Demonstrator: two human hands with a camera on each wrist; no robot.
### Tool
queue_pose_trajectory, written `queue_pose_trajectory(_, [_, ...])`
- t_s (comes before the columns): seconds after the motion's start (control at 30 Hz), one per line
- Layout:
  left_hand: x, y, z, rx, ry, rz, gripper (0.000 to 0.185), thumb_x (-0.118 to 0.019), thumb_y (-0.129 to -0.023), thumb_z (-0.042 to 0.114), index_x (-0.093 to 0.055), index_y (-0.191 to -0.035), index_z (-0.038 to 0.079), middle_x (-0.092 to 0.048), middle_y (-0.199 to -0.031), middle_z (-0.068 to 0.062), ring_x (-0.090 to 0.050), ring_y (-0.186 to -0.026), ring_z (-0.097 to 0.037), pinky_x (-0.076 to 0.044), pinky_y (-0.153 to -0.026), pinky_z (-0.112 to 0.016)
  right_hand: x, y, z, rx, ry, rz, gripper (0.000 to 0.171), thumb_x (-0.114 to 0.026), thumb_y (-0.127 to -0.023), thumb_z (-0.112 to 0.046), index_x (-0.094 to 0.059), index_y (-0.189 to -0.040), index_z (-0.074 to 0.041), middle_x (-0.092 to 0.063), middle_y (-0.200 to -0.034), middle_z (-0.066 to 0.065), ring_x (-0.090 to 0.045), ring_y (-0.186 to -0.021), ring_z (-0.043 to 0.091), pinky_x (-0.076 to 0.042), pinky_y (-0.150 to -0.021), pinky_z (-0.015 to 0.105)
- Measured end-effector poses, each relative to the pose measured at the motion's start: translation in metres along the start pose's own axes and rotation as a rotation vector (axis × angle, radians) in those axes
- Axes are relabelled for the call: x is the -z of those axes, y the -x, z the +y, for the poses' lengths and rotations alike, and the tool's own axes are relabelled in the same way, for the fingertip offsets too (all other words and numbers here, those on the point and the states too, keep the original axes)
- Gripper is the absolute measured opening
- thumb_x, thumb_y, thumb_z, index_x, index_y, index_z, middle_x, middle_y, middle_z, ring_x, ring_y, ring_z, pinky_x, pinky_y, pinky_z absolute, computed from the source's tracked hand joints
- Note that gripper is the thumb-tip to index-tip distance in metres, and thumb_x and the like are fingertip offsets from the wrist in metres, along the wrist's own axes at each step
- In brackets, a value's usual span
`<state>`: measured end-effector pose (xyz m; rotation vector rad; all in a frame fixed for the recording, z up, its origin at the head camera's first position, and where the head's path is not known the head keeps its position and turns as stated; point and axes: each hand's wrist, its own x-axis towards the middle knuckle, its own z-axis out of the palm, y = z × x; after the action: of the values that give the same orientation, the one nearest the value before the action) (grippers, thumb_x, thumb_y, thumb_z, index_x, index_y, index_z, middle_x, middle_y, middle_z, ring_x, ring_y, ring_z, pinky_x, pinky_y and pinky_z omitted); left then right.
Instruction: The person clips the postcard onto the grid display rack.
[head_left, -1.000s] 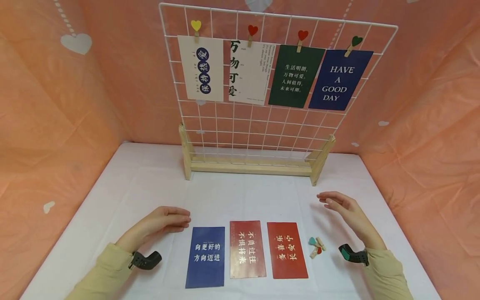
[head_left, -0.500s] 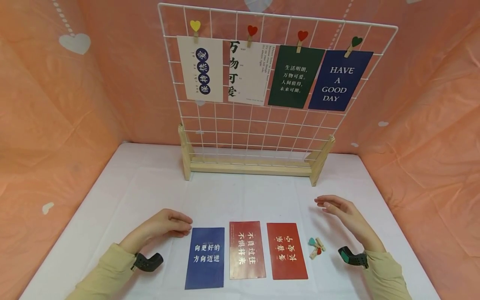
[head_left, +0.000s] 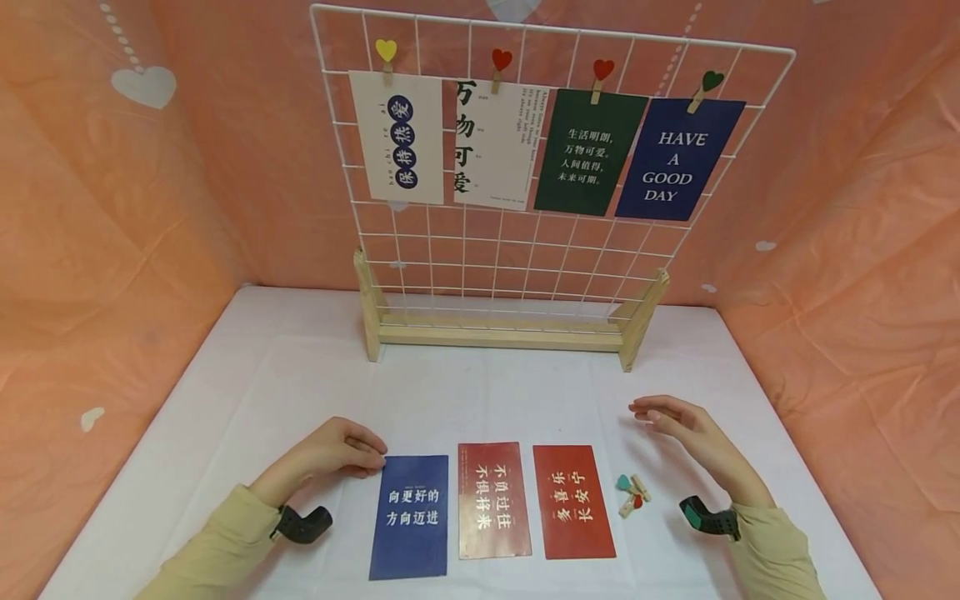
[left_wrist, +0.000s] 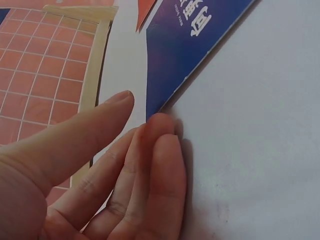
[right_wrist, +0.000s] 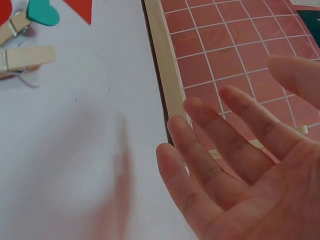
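My left hand [head_left: 333,454] is at the upper left corner of a blue card [head_left: 408,517] with white writing, lying flat on the table. In the left wrist view the fingertips [left_wrist: 162,125] meet that card's corner, while the thumb [left_wrist: 115,107] stands apart from it. To the right of the blue card lie a dull red card [head_left: 493,500] and a brighter red card [head_left: 574,502]. Above the table my right hand [head_left: 686,429] hovers with loosely spread fingers, holding nothing. Small wooden clothespins [head_left: 632,496] with teal and red hearts lie between the bright red card and the right wrist.
Behind the cards stands a white wire grid [head_left: 495,242] on a wooden base [head_left: 498,336]. Several cards, such as a green card [head_left: 591,154], hang along its top from heart clothespins. Orange cloth [head_left: 97,250] encloses the white table [head_left: 480,392] at the back and sides.
My left hand has moved slightly right, bringing its fingertips to the blue card's corner. The right hand has sunk a little toward the table. The cards and clothespins stay in place.
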<state>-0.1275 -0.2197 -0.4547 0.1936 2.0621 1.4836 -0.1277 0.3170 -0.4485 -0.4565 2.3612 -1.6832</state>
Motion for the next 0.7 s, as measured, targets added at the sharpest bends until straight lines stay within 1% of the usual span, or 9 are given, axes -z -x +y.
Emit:
queue_pose_trajectory(0.17, [-0.003,-0.001,-0.001,0.016,-0.012,0.037,0.026,-0.074,-0.082,0.004,-0.065,-0.100,-0.014,-0.069,-0.079,-0.013,-0.065,-0.066,-0.016,-0.057,-0.060,-0.029,0.000,0.002,0.000,-0.011,0.008,-0.010,0.032,-0.050,-0.101,-0.012,-0.053,-0.128,0.003,-0.052,-0.127,0.030,-0.056,-0.115,0.027,-0.048,-0.093,0.025])
queue_pose_trajectory(0.27, [-0.004,-0.001,0.000,0.022,-0.024,0.059,0.024,-0.074,-0.081,0.003,-0.066,-0.096,-0.013,-0.069,-0.076,-0.012,-0.064,-0.064,-0.016,-0.057,-0.058,-0.028,0.000,0.003,0.000,-0.002,0.009,-0.020,0.031,-0.048,-0.101,-0.011,-0.053,-0.128,0.003,-0.051,-0.127,0.031,-0.055,-0.116,0.032,-0.048,-0.094,0.026])
queue_pose_trajectory(0.37, [-0.006,-0.002,0.000,0.030,-0.028,0.083,0.022,-0.075,-0.080,0.002,-0.066,-0.094,-0.013,-0.068,-0.072,-0.012,-0.063,-0.061,-0.015,-0.056,-0.055,-0.026,0.000,0.003,0.000,0.008,0.010,-0.027,0.031,-0.047,-0.101,-0.010,-0.053,-0.128,0.004,-0.051,-0.127,0.031,-0.054,-0.116,0.034,-0.048,-0.094,0.027])
queue_pose_trajectory(0.6, [-0.011,-0.005,0.000,0.070,-0.067,0.159,0.020,-0.080,-0.075,0.004,-0.068,-0.086,-0.008,-0.065,-0.064,-0.008,-0.061,-0.054,-0.013,-0.053,-0.051,-0.023,0.000,0.007,0.001,-0.020,0.031,-0.027,0.031,-0.049,-0.101,-0.011,-0.054,-0.128,0.002,-0.054,-0.127,0.028,-0.057,-0.115,0.029,-0.048,-0.093,0.023])
queue_pose_trajectory(0.7, [-0.013,-0.006,0.001,0.071,-0.091,0.193,0.020,-0.082,-0.073,0.005,-0.069,-0.082,-0.006,-0.064,-0.061,-0.008,-0.059,-0.051,-0.012,-0.052,-0.049,-0.023,0.001,0.009,0.002,-0.014,0.038,-0.032,0.030,-0.048,-0.100,-0.009,-0.054,-0.128,0.003,-0.054,-0.126,0.028,-0.057,-0.114,0.029,-0.049,-0.092,0.023])
